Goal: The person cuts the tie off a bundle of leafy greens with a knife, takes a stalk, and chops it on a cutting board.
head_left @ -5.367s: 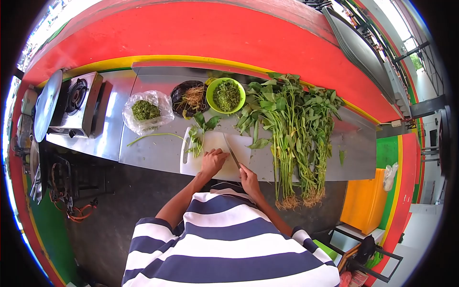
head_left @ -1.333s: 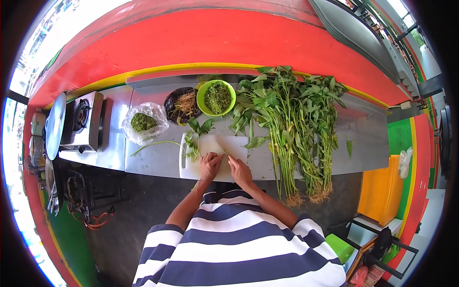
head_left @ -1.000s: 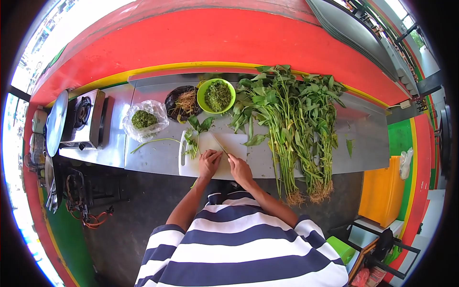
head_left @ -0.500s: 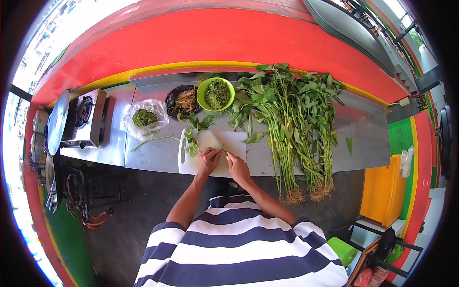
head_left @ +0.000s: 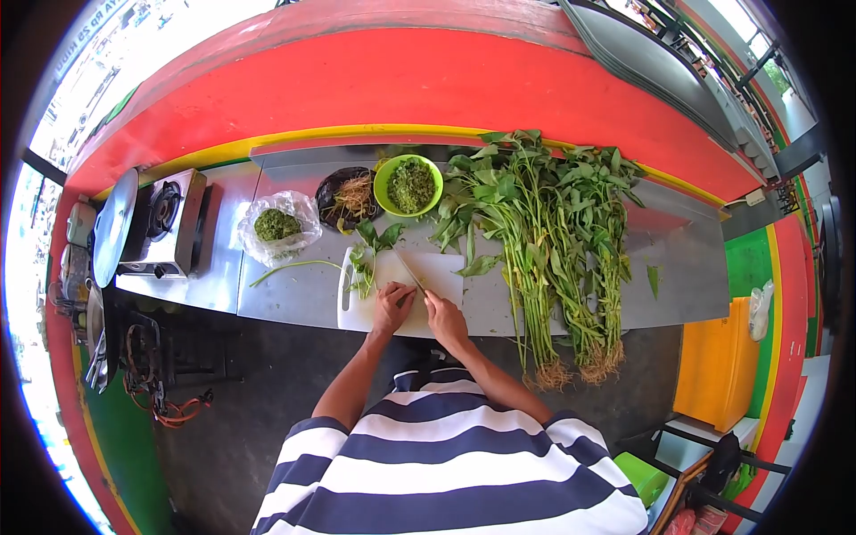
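My right hand [head_left: 445, 318] is closed round the handle of a knife [head_left: 408, 267], whose blade slants up and left over a white cutting board [head_left: 448, 267]. Just left of the blade, my left hand [head_left: 392, 308] rests on the board with its fingers curled together; whatever they pinch is too small and covered to make out. A leafy green stalk [head_left: 364, 265] lies on the board's left part, above my left hand, its leaves reaching past the far edge. Another long stem [head_left: 294, 267] stretches left from the board over the metal table.
Behind the board stand a green bowl [head_left: 392, 198] of chopped greens, a dark bag [head_left: 334, 212] with roots, and a clear plastic bag [head_left: 308, 234] holding chopped greens. Large bundles of leafy stalks [head_left: 544, 259] lie right, roots overhanging the front edge. A gas stove [head_left: 183, 250] is left.
The camera view has shifted slightly, so the table appears a little lower and further right. Both hands and the knife keep nearly the same places on the board.
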`<action>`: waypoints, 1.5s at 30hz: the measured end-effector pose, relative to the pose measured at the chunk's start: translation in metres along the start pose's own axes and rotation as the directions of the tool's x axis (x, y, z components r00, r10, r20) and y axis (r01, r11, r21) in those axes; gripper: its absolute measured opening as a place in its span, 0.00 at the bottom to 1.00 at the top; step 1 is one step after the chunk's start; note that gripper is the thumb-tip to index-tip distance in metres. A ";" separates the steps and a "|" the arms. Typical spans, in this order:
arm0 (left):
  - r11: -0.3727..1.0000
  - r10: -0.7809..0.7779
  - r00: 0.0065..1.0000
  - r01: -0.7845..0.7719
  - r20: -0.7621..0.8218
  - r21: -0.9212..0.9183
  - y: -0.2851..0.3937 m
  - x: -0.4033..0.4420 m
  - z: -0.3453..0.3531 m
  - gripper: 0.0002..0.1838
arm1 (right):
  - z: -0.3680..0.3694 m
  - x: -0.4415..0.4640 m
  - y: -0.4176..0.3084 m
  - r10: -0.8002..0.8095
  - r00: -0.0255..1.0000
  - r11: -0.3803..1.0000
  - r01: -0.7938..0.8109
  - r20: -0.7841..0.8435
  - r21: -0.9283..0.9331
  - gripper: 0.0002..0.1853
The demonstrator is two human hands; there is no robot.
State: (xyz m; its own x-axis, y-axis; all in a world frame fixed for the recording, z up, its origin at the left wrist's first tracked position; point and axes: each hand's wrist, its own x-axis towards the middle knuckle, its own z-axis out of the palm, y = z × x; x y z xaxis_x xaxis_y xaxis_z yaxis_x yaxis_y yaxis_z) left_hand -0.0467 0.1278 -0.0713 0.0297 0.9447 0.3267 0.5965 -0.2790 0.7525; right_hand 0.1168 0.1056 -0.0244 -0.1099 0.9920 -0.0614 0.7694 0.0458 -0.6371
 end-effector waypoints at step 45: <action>1.000 0.021 0.998 -0.020 0.051 -0.023 -0.006 -0.002 -0.006 0.11 | 0.002 0.003 -0.001 -0.037 0.999 0.997 0.038 0.017 -0.069 0.17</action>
State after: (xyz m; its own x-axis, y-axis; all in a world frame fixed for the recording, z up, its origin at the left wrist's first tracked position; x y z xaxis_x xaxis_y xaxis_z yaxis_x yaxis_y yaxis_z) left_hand -0.0553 0.1263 -0.0737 0.0831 0.9462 0.3128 0.5770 -0.3016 0.7590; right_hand 0.1142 0.1081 -0.0256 -0.1489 0.9875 -0.0509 0.8061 0.0913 -0.5847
